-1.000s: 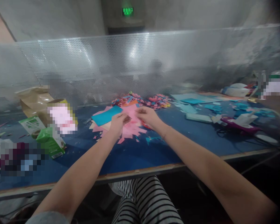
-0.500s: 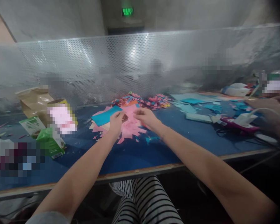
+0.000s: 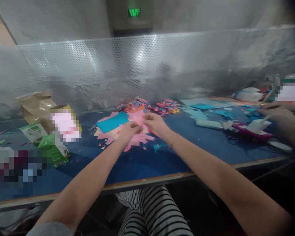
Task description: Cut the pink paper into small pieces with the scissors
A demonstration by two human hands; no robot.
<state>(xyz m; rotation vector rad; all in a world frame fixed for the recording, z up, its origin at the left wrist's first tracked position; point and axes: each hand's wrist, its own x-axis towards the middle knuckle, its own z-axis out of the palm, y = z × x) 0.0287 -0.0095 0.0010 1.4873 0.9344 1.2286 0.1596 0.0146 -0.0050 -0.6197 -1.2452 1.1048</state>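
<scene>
A loose pile of pink paper pieces (image 3: 134, 141) lies on the blue tabletop in front of me, its edges fanning out unevenly. My left hand (image 3: 130, 130) is over the pile with its fingers curled together; whatever they pinch is too small to make out. Facing it, my right hand (image 3: 155, 124) has thumb and fingers closed at the edge of a pink paper sheet (image 3: 136, 114). A narrow gap separates the fingertips of both hands. On the pile's left side rests a blue paper sheet (image 3: 112, 122), just beyond my left hand.
Heaps of small colored paper pieces (image 3: 166, 107) sit behind the pile, before a perforated metal screen (image 3: 127, 62). Left stand a brown paper bag (image 3: 36, 106) and a green box (image 3: 54, 152). Right are a purple power strip (image 3: 253, 132) with a cable and another person's arm (image 3: 288, 119).
My left hand has shifted right, away from the blue sheet and closer to my right hand. The right hand has hardly moved.
</scene>
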